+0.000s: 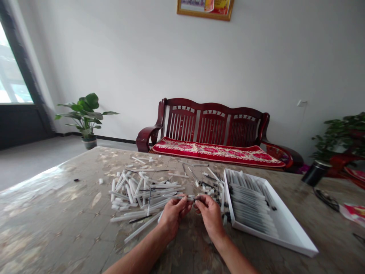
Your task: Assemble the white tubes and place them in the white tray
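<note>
Head camera: nearest, two bare forearms reach in from the bottom edge over a patterned table (85, 228). Between the hands, just above the tabletop or resting on it (which one is hard to tell), is a slim whitish tube (190, 197). Its long axis runs left to right, almost level, with one end pointing left over the pile and the other pointing at the right hand. The left hand (173, 215) grasps the tube, thumb and forefinger closed around it with no visible gap. The right hand (209, 213) pinches at the tube's right end, thumb and forefinger nearly together on a small black piece (195, 200); its other fingers curl underneath, partly hidden.

Left of the hands lies a loose pile of white tubes (137, 188), pointing many ways, with a few thin dark rods among them. Right of the hands, small black parts (209, 186) are scattered beside a white tray (296, 238), in which finished-looking pens (251, 207) lie side by side.

Farther right on the table stands a tilted-looking black cylinder (316, 173). Beyond the table are a dark red wooden bench (212, 123) with a red patterned cover (211, 151), a potted plant (89, 114) at left, and a framed picture (205, 15) on the wall.
</note>
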Tool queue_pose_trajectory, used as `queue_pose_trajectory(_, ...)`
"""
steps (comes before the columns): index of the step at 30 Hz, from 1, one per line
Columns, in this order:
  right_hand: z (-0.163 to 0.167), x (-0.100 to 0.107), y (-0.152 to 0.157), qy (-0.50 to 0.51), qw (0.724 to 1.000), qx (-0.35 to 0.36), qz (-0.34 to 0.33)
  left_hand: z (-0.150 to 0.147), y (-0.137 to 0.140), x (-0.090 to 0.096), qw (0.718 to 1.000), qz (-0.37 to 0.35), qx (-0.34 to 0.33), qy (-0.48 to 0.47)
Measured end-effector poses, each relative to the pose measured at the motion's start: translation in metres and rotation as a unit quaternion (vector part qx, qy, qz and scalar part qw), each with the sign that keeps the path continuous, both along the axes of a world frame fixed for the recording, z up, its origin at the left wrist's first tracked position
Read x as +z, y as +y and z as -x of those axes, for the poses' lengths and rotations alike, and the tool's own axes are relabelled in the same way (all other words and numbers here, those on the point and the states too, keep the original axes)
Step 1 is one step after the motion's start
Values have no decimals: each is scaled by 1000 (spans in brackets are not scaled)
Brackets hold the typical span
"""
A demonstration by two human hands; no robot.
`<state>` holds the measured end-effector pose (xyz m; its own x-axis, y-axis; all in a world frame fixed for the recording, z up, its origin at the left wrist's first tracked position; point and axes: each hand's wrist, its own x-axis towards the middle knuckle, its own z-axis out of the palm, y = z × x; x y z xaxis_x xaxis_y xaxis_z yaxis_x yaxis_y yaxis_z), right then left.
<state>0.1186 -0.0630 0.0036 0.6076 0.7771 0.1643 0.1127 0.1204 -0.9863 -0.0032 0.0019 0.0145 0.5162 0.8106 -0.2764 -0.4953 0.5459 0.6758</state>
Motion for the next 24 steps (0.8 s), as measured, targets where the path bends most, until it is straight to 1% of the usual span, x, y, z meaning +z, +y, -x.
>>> queue_pose_trajectory(7,0,0,0,-18,1000,0,4,-1,0,-3,1000,-4,3,1)
queue_pose_trajectory(13,-2,0,-2,-118,992,15,30,-1,-1,-2,1000,-17,-4,7)
queue_pose_trajectory(16,-1,1,-5,-193,980,6,52,-2,-2,-3,1000,-27,-2,7)
queue_pose_trajectory(20,0,1,-7,-309,949,-24,66,-3,-4,-5,999,-49,-7,12)
queue_pose_trajectory(22,0,0,-7,-339,937,-33,78,-4,-5,-5,998,-59,-6,17)
queue_pose_trajectory(24,0,1,-8,-348,932,-34,99,-4,-6,-5,998,-65,0,21)
